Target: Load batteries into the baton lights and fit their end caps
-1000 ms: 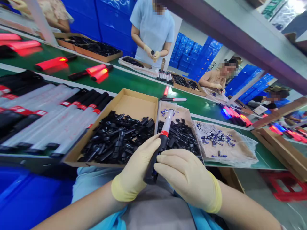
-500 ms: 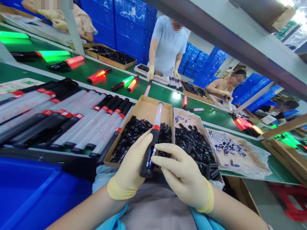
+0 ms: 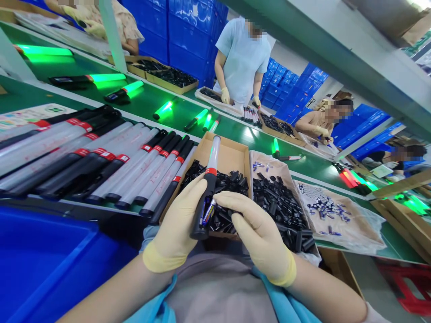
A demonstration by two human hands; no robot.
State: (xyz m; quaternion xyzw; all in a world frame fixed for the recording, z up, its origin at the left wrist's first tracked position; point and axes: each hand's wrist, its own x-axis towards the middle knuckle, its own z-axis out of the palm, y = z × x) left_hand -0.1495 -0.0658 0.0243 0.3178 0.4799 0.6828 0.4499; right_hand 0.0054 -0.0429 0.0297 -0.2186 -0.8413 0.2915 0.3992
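Observation:
My left hand (image 3: 177, 226), in a yellow glove, is wrapped round the black handle of a light baton (image 3: 208, 179) with a red ring and a clear tube pointing away from me. My right hand (image 3: 257, 233), also gloved, pinches a small battery (image 3: 208, 212) against the open side of the handle. Both hands hover over my lap, just in front of a cardboard box (image 3: 232, 154) holding several small black plastic parts (image 3: 229, 188).
Rows of unlit batons (image 3: 111, 166) lie on a rack at the left. A second heap of black parts (image 3: 281, 211) and a sheet with loose batteries (image 3: 325, 211) lie at the right. Green-lit batons (image 3: 163, 110) ride the green conveyor belt (image 3: 54, 96). Other people work across it. A blue bin (image 3: 43, 264) sits lower left.
The battery came out from under my right fingers and now lies tilted at the handle's opening. The batons on the belt switched from red to green. My view shifted left.

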